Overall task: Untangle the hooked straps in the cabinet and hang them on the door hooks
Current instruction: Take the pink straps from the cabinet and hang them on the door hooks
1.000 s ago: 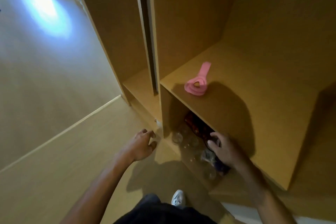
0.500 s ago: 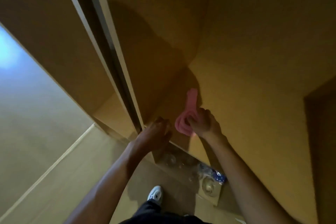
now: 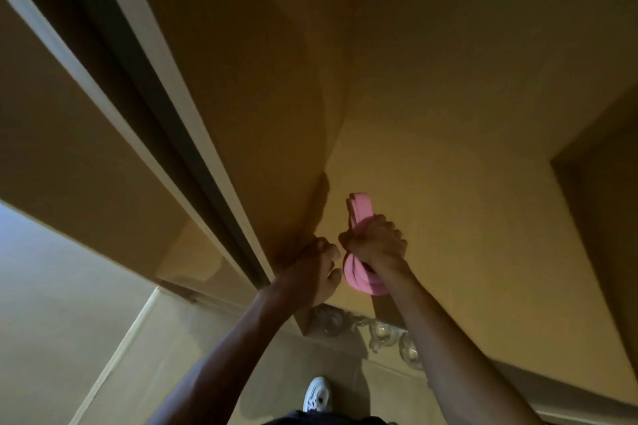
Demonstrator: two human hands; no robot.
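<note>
A pink strap [image 3: 362, 278], wound into a loop with a folded end sticking up, lies at the front left of the cabinet shelf [image 3: 466, 252]. My right hand [image 3: 374, 241] grips the strap around its middle, fingers curled over it. My left hand [image 3: 316, 269] is just left of it, fingers curled beside the loop at the shelf's front corner; whether it touches the strap is unclear. No hooks on the strap are visible.
The wooden cabinet divider [image 3: 241, 97] rises on the left with a dark gap and a white-edged panel [image 3: 165, 79]. Clear plastic bottles [image 3: 386, 335] sit in the compartment below the shelf. My white shoe [image 3: 317, 393] stands on the floor.
The view has closed in on the shelf. My right hand went from touching the strap to gripping it around the middle, and my left hand moved right, up beside the loop.
</note>
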